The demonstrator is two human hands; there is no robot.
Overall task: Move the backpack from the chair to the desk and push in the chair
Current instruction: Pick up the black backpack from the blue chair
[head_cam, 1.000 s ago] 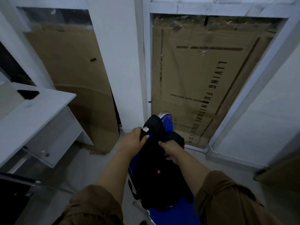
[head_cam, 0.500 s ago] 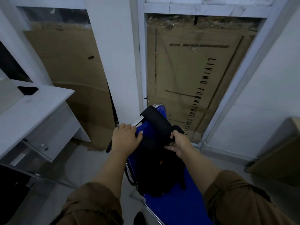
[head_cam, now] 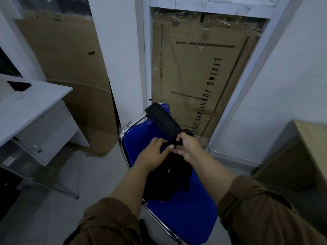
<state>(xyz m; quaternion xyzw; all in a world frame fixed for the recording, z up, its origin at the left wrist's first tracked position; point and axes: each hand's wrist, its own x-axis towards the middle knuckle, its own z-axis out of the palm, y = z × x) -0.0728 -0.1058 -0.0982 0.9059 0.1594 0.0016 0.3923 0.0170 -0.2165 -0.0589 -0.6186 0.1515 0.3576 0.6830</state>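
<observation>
A black backpack (head_cam: 168, 181) rests on the seat of a blue chair (head_cam: 187, 214) with a chrome frame, at the centre of the head view. One black strap (head_cam: 163, 121) runs up over the top of the chair's backrest. My right hand (head_cam: 188, 147) pinches the lower end of that strap. My left hand (head_cam: 154, 152) lies on the top of the backpack, fingers curled onto the fabric beside my right hand. The white desk (head_cam: 30, 110) stands at the left, apart from the chair.
Large flat cardboard boxes (head_cam: 198, 73) lean against the wall behind the chair and behind the desk. A wooden piece of furniture (head_cam: 304, 156) stands at the right. A dark object (head_cam: 19, 85) lies on the desk's far side. The desk's metal leg (head_cam: 53, 188) reaches toward the chair.
The backpack has come down from upright against the backrest onto the seat. Both hands have drawn together at the top of the bag, and one strap now stretches over the backrest.
</observation>
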